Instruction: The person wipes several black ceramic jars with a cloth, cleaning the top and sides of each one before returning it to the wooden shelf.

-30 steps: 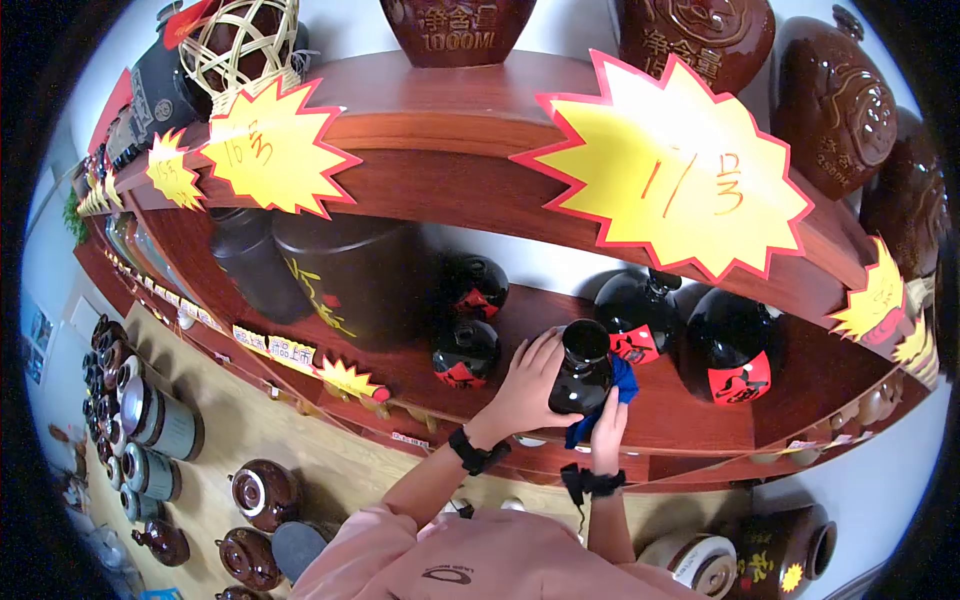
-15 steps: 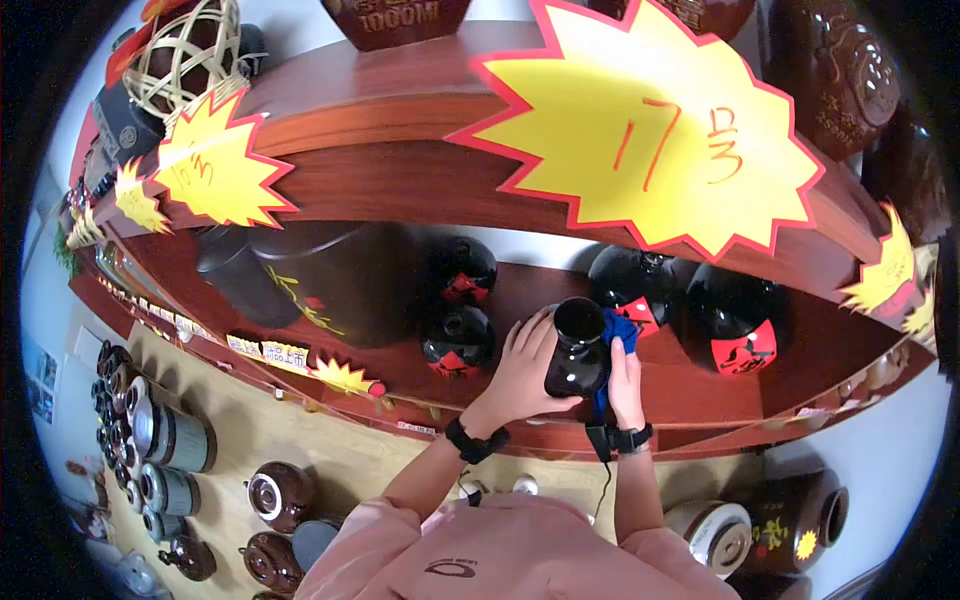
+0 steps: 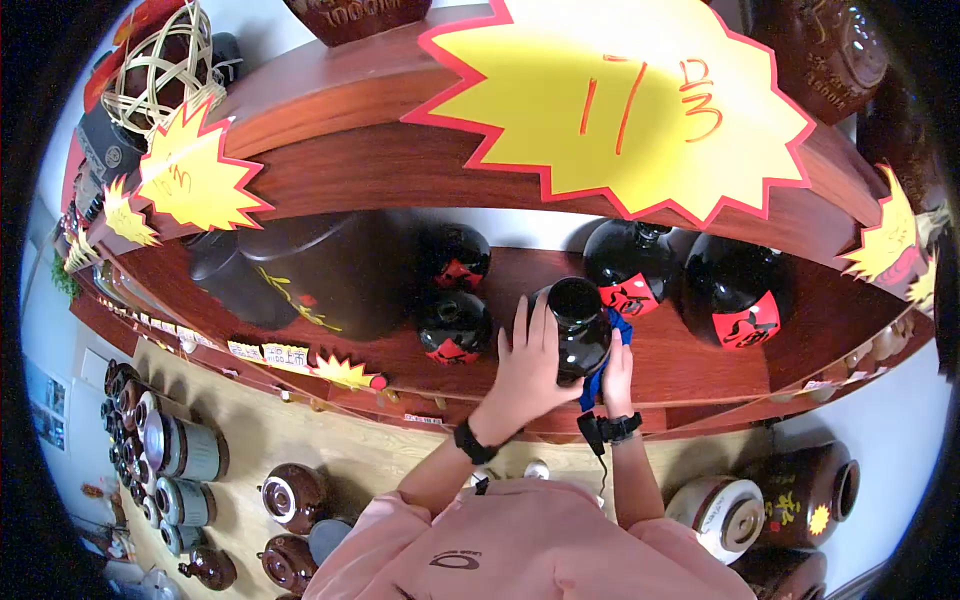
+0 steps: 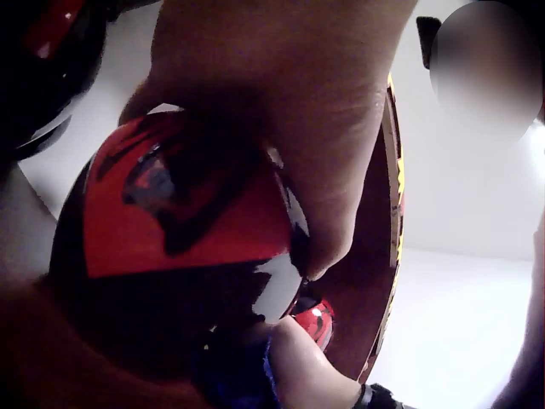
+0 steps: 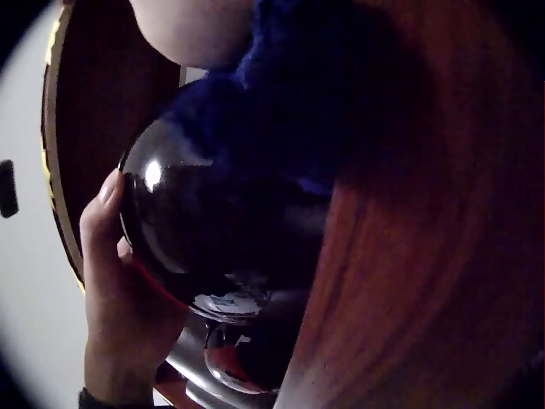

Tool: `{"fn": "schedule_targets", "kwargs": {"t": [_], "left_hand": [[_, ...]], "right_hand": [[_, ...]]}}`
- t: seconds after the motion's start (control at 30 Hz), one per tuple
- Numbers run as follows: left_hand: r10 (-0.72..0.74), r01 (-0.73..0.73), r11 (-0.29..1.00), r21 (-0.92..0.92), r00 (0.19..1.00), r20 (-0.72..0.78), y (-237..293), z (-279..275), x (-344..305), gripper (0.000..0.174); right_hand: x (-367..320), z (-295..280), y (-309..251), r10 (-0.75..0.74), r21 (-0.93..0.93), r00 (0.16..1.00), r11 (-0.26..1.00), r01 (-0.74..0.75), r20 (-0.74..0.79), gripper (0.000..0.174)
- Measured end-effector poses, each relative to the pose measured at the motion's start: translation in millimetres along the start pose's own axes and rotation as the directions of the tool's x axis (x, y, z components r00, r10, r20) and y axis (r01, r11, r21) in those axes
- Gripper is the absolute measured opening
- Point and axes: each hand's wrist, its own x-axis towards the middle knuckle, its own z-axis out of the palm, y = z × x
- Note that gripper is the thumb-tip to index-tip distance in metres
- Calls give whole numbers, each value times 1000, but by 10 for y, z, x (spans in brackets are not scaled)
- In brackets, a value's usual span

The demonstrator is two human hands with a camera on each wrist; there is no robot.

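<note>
A glossy black bottle (image 3: 582, 340) with a round body stands between the two hands at the shelf's front. My left hand (image 3: 528, 368) holds its left side, fingers spread and thumb round the front. On the opposite side my right hand (image 3: 618, 378) holds a blue cloth (image 3: 592, 388) against the bottle. The left wrist view shows the bottle's red label (image 4: 187, 217) with black writing, beneath the left hand. In the right wrist view the cloth (image 5: 281, 111) lies over part of the body, with the left thumb (image 5: 109, 192) at the bottle's edge.
Two small black bottles (image 3: 453, 325) stand left of the hands, and two larger ones (image 3: 740, 290) stand behind and right. A big dark jar (image 3: 330, 270) fills the shelf's left part. An upper shelf with a yellow price star (image 3: 620, 110) overhangs. Several jars (image 3: 190, 445) stand on the floor.
The head view has shifted, so the shelf sits higher and further left. My left fingers have straightened and spread on the bottle. My right hand stays at its right side with the cloth.
</note>
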Motion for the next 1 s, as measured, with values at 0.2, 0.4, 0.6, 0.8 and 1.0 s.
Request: {"fn": "schedule_targets", "kwargs": {"t": [0.2,0.4,0.6,0.8,1.0], "left_hand": [[-113,118,990,80,991,-70,190,203,-46,120],[7,-7,1000,-16,999,-54,-49,183,-47,117],[139,-140,983,-120,990,-18,-273,101,16,112],[164,-175,967,-187,984,-73,-337,153,21,110],[229,-245,949,-200,968,-102,-435,208,3,105]], "right_hand": [[1,-35,-42,30,-97,1000,995,-30,4,48],[-26,3,-123,20,107,997,994,-28,76,45],[-141,50,-244,-73,52,997,996,71,30,42],[-133,172,-693,-426,-178,872,864,471,240,40],[-126,571,-1424,-486,-548,525,110,829,698,46]]}}
